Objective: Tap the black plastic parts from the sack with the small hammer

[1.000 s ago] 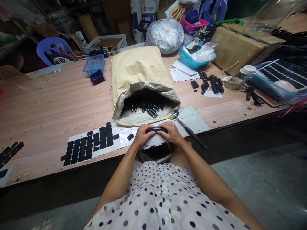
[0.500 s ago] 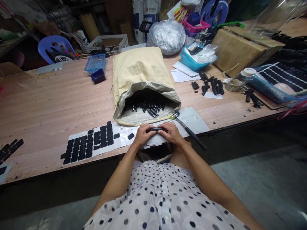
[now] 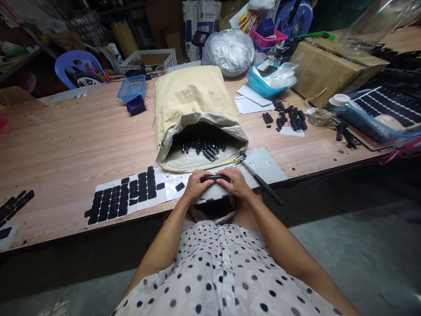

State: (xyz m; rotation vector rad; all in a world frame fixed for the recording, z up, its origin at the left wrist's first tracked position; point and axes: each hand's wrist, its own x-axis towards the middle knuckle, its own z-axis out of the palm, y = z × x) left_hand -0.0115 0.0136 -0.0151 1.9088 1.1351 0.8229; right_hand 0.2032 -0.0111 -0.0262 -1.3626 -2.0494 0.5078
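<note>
My left hand [image 3: 196, 184] and my right hand [image 3: 235, 181] meet at the near edge of the wooden table [image 3: 75, 140], both closed on one small black elongated part [image 3: 215, 177] held between them. They rest over a pale flat board [image 3: 263, 164]. Just beyond them lies an open tan sack [image 3: 194, 105] on its side, with several similar black parts [image 3: 204, 149] in its mouth. To the left is a white backing sheet [image 3: 131, 195] carrying several black adhesive pads.
A hammer [image 3: 258, 177] lies right of my hands. More black parts [image 3: 289, 118] are scattered at the right, near a cardboard box [image 3: 332, 66] and blue trays [image 3: 263, 83]. A blue basket [image 3: 132, 87] and a clear plastic bag [image 3: 230, 50] sit at the back.
</note>
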